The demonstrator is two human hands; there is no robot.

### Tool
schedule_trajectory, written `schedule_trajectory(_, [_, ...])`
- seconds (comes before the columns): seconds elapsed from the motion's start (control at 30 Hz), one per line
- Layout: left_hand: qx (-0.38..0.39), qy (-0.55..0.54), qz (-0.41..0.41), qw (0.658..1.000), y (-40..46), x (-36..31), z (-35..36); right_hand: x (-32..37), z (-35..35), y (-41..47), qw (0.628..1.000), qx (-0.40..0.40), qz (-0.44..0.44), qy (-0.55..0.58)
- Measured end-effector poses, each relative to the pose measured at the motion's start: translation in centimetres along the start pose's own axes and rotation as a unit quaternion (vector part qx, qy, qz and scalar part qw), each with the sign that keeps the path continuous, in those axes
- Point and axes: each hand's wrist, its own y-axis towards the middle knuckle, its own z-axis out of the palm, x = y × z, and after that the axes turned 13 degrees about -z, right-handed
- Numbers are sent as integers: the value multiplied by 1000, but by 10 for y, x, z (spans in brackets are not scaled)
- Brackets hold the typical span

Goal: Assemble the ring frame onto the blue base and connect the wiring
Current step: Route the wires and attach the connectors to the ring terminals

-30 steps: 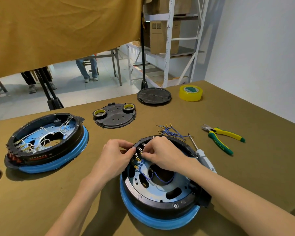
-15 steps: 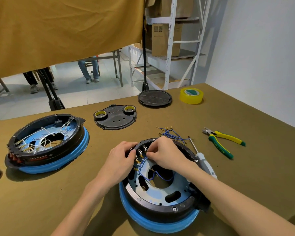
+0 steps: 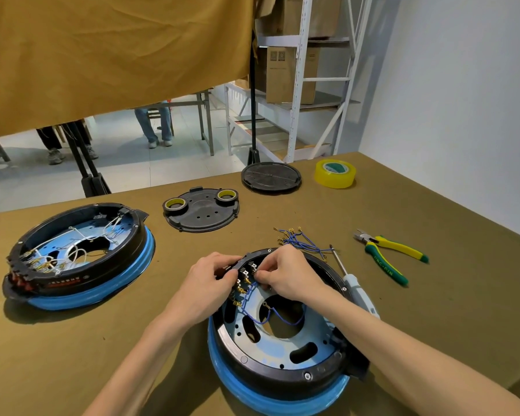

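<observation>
Fingers [image 3: 260,276] of both hands pinch blue wire [image 3: 254,316] ends inside black ring frame [image 3: 270,375].

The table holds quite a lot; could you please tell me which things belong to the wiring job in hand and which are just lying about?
In use:
- left hand gripping the black ring frame
- right hand pinching a blue wire
- blue base
- spare blue wires

Lying about:
- pliers
- screwdriver
- yellow tape roll
- second wired unit
- two black covers

- Pliers [image 3: 393,256], right on the table [image 3: 433,310].
- Yellow tape roll [image 3: 335,173] at the far edge.
- Two small tape rolls [image 3: 175,205] on a black cover [image 3: 201,216].
- Round lid [image 3: 271,176] beside the tape roll.
</observation>
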Motion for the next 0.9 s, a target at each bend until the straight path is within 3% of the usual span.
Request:
schedule_trajectory(0.23, [-6, 9, 2, 1000, -1, 0, 1, 0, 0, -1, 1000, 1, 12, 15])
schedule_trajectory(0.43, [-16, 24, 6, 1000, -4, -2, 3, 5, -6, 2, 982, 27, 119, 143])
schedule_trajectory(0.67, [-25, 28, 2, 999, -6, -5, 4, 15, -11, 10, 964, 59, 191, 173])
schedule_trajectory(0.9, [-13, 5, -1, 1000, -4, -4, 3, 11, -11, 7, 955, 58, 199, 211])
